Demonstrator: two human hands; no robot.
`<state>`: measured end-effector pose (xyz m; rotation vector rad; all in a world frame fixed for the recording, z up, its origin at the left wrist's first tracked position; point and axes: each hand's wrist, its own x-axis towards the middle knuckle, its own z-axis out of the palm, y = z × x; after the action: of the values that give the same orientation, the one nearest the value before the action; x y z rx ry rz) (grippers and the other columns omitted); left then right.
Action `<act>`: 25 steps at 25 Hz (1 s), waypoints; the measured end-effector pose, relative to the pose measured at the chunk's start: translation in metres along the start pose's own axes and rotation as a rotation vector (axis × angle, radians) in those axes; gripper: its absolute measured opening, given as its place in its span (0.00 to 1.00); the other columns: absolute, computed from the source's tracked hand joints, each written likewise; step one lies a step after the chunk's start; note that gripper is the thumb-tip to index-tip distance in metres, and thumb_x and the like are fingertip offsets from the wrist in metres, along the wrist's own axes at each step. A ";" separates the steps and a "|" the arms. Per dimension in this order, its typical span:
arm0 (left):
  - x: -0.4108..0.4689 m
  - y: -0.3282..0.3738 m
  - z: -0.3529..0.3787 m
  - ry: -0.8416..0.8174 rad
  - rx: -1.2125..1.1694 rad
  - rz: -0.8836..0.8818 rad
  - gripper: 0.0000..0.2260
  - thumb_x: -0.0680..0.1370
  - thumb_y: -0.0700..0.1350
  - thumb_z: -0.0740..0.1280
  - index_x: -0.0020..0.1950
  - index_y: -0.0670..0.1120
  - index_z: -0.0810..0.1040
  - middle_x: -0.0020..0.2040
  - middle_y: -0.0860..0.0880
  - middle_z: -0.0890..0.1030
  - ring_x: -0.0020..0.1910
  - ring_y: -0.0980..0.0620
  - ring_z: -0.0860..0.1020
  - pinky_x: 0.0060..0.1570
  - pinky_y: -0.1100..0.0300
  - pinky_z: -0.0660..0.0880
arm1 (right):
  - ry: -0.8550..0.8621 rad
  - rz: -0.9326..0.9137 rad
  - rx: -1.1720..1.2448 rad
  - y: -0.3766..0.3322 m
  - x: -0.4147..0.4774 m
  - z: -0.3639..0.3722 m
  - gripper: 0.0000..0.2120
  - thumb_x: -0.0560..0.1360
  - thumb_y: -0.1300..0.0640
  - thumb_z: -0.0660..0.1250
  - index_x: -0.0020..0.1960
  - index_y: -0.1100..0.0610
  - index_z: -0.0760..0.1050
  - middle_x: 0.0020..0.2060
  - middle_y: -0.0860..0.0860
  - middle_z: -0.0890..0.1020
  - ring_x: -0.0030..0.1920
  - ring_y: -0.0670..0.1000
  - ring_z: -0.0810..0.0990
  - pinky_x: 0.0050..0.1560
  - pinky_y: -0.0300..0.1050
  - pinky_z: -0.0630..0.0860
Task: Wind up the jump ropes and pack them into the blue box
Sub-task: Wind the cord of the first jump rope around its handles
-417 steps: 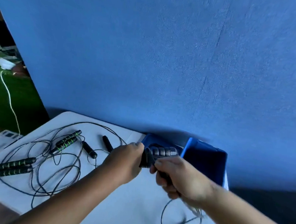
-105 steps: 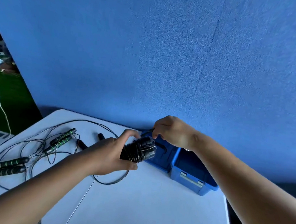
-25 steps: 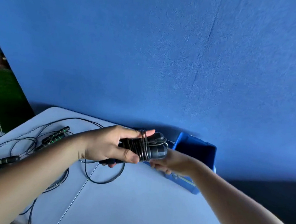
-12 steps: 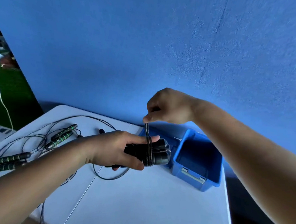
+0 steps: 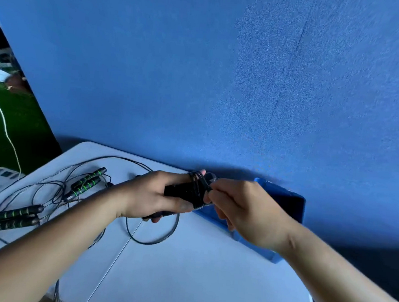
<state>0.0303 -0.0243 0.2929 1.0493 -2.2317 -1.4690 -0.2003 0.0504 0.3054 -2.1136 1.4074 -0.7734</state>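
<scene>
My left hand point(image 5: 152, 195) grips the black handles of a jump rope point(image 5: 186, 191), held level above the white table point(image 5: 186, 278). Thin black cord is wound round the handles and over my left fingertips. My right hand point(image 5: 243, 212) pinches the cord at the bundle's right end. A loose loop of the same cord point(image 5: 151, 234) hangs down onto the table under my left hand. The open blue box point(image 5: 291, 203) stands behind my right hand against the wall, mostly hidden by it.
Two more jump ropes lie tangled at the table's left: one pair of black-and-green handles point(image 5: 86, 183) further back, another pair point(image 5: 10, 217) at the left edge. A blue wall stands right behind the table. A white cable runs over green floor at far left.
My right hand has come down from above the bundle to its right end, taking the cord with it. The left hand keeps its hold on the handles.
</scene>
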 end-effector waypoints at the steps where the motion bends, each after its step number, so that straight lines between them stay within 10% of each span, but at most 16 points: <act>1: 0.000 0.001 0.003 0.021 -0.041 0.009 0.20 0.79 0.43 0.72 0.65 0.65 0.78 0.34 0.49 0.73 0.28 0.51 0.72 0.27 0.58 0.71 | 0.033 0.028 0.041 0.003 -0.004 0.004 0.13 0.82 0.56 0.61 0.39 0.54 0.74 0.29 0.46 0.77 0.28 0.49 0.75 0.34 0.49 0.75; 8: 0.000 -0.004 0.041 0.204 -0.105 0.114 0.27 0.81 0.42 0.70 0.69 0.70 0.69 0.30 0.57 0.74 0.30 0.57 0.70 0.28 0.66 0.68 | 0.244 0.021 -0.147 0.021 -0.012 0.015 0.18 0.77 0.47 0.68 0.34 0.57 0.74 0.28 0.49 0.73 0.30 0.47 0.71 0.33 0.44 0.71; 15: 0.001 -0.013 0.053 0.309 0.024 0.095 0.23 0.74 0.56 0.71 0.67 0.70 0.72 0.32 0.53 0.74 0.30 0.50 0.72 0.31 0.47 0.75 | 0.307 0.165 0.317 0.018 0.000 0.003 0.11 0.81 0.57 0.66 0.41 0.59 0.79 0.27 0.53 0.79 0.23 0.48 0.73 0.26 0.41 0.71; 21: -0.002 -0.011 0.057 0.358 0.170 0.080 0.23 0.72 0.59 0.69 0.67 0.69 0.72 0.32 0.54 0.74 0.31 0.51 0.72 0.34 0.51 0.75 | 0.483 0.106 0.665 0.016 0.008 0.022 0.11 0.83 0.62 0.63 0.44 0.63 0.79 0.31 0.54 0.80 0.28 0.52 0.76 0.28 0.41 0.74; 25: -0.001 -0.013 0.058 0.391 0.239 0.089 0.21 0.71 0.62 0.68 0.63 0.65 0.72 0.50 0.60 0.75 0.41 0.57 0.76 0.40 0.52 0.78 | 0.431 0.049 0.734 0.024 0.013 0.027 0.10 0.83 0.63 0.61 0.48 0.65 0.79 0.33 0.51 0.80 0.33 0.53 0.77 0.33 0.42 0.77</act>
<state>0.0029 0.0136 0.2558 1.1719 -2.1652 -0.8827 -0.1932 0.0324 0.2726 -1.3863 1.1081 -1.5133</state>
